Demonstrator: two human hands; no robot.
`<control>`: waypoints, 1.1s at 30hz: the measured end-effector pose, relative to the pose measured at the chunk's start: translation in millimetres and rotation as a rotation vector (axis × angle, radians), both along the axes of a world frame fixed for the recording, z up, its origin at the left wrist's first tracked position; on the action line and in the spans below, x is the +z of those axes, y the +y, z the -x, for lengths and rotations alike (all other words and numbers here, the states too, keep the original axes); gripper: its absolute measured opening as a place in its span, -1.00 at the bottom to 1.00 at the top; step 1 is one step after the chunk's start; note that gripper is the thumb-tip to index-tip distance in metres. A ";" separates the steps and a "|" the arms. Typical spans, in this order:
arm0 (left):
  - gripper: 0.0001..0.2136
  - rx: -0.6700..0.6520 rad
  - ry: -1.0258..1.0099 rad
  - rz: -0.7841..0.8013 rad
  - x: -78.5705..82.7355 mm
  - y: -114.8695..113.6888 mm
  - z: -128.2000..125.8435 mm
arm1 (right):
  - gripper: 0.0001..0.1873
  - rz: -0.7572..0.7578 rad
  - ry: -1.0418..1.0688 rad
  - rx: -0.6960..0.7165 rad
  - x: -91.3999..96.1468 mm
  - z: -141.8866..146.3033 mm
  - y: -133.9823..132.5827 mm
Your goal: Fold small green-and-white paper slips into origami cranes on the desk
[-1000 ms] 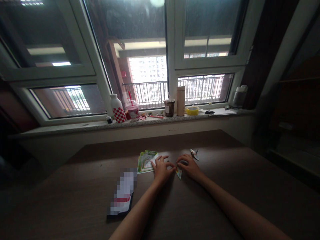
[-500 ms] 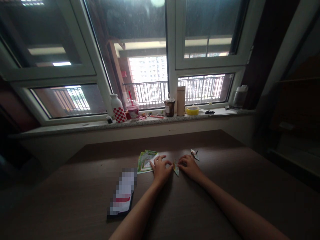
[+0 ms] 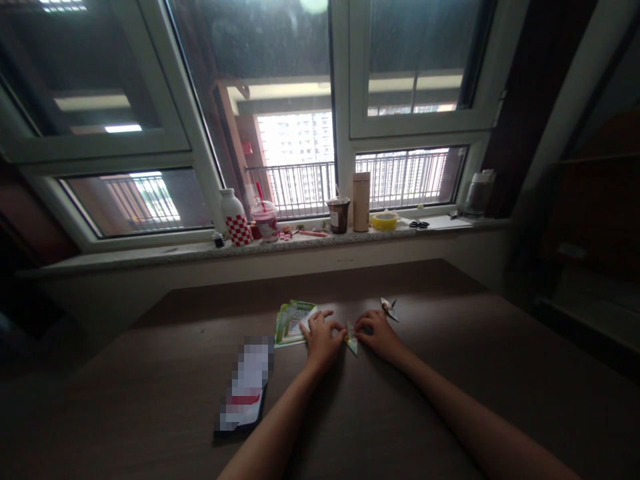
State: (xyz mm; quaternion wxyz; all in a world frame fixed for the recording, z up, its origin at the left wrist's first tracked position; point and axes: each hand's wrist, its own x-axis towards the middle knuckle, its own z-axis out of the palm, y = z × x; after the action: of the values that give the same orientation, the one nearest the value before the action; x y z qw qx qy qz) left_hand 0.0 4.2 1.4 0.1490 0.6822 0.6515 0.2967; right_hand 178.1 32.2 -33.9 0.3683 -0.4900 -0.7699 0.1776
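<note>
A small folded piece of coloured paper (image 3: pixel 351 339) lies on the dark wooden table (image 3: pixel 425 413) between my two hands. My left hand (image 3: pixel 320 338) pinches its left side with curled fingers. Curled the same way, my right hand (image 3: pixel 379 332) pinches the right side. A stack of green and white paper sheets (image 3: pixel 292 321) sits just left of my left hand. Beyond my right hand rests a small finished paper figure (image 3: pixel 389 309).
A dark phone-like object (image 3: pixel 245 390) lies at the left on the table. The windowsill (image 3: pixel 150 252) holds a checked bottle (image 3: pixel 235 217), a pink cup (image 3: pixel 265 221), a dark cup (image 3: pixel 339 215), a tall flask (image 3: pixel 361 201), yellow tape (image 3: pixel 385 221) and a kettle (image 3: pixel 479 193).
The folded paper has shifted slightly up and left between my fingers, and both hands have drawn a little closer over it. Everything else is still.
</note>
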 end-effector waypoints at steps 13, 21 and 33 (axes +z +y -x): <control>-0.93 -0.002 -0.067 -0.038 -2.4 2.2 3.2 | -0.96 -0.020 -0.015 0.050 4.0 2.5 -4.2; -0.93 0.004 -0.082 -0.013 2.7 0.7 2.7 | -0.97 -0.033 -0.007 0.061 5.6 3.0 -6.5; -0.92 0.024 -0.106 -0.075 -0.2 1.7 4.4 | -0.96 -0.048 -0.011 0.069 4.9 4.3 -7.0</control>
State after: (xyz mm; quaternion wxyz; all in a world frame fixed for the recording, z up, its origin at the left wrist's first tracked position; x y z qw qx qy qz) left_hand -4.4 5.9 1.2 0.1541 0.6628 0.6391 0.3586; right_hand 173.8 25.2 -28.9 0.3693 -0.4550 -0.7924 0.1691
